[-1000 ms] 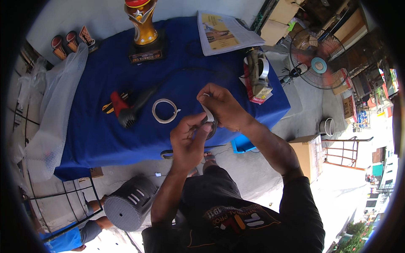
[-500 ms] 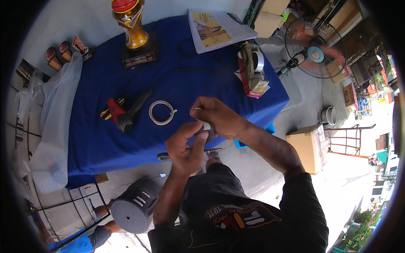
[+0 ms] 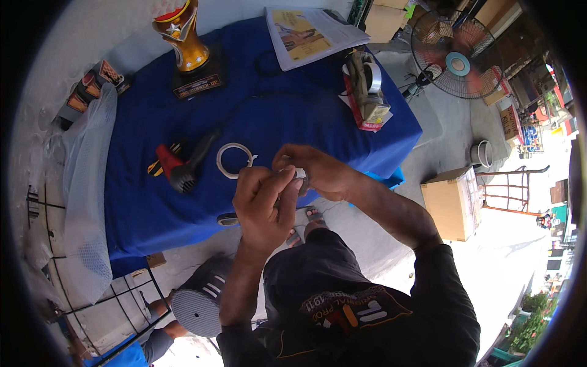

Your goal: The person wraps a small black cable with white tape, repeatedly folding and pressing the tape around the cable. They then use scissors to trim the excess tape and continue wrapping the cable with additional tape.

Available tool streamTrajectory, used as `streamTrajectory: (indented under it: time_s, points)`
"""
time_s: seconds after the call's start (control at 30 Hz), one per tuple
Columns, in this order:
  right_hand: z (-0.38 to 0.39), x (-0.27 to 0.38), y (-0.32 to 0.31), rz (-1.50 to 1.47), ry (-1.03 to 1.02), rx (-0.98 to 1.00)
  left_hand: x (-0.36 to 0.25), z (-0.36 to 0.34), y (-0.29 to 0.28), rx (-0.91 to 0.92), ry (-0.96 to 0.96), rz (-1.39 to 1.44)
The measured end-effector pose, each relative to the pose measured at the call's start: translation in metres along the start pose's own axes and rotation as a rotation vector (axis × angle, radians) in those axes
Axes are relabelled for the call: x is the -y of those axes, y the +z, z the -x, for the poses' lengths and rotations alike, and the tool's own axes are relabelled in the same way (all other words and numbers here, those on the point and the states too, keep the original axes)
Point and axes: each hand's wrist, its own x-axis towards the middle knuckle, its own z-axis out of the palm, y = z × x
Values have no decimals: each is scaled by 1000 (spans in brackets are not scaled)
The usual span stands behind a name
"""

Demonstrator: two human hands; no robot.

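Above the front edge of the blue-clothed table, my two hands meet around a small dark round piece (image 3: 302,182) with a white strip on it. My left hand (image 3: 260,199) pinches it between thumb and fingers. Curled in from the other side, my right hand (image 3: 319,174) grips its far edge; those fingertips are partly hidden. Just beyond my left hand lies a thin ring of pale tape (image 3: 219,161) with a loose end. Further left are a red and black hair dryer (image 3: 173,166) and a yellow and black cutter (image 3: 155,168). A black scissor-like handle (image 3: 226,219) sits at the table's front edge.
On the blue cloth (image 3: 287,116) stand a gold trophy (image 3: 191,55), printed sheets (image 3: 330,43) and a tape dispenser (image 3: 372,98). Bubble wrap (image 3: 92,226) hangs at left. A grey stool (image 3: 197,309), another person's leg (image 3: 160,345), a fan (image 3: 455,85) and a carton (image 3: 446,205) are around.
My left hand's fingers have risen and closed further over the small round piece, hiding more of it. The hands are closer together. The whole view has shifted slightly.
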Motion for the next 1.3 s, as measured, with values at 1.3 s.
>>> streamTrajectory:
  time_s: [1.3]
  points:
    - [14,-22,-5,530,-587,-236,30,-17,-10,286,-387,218]
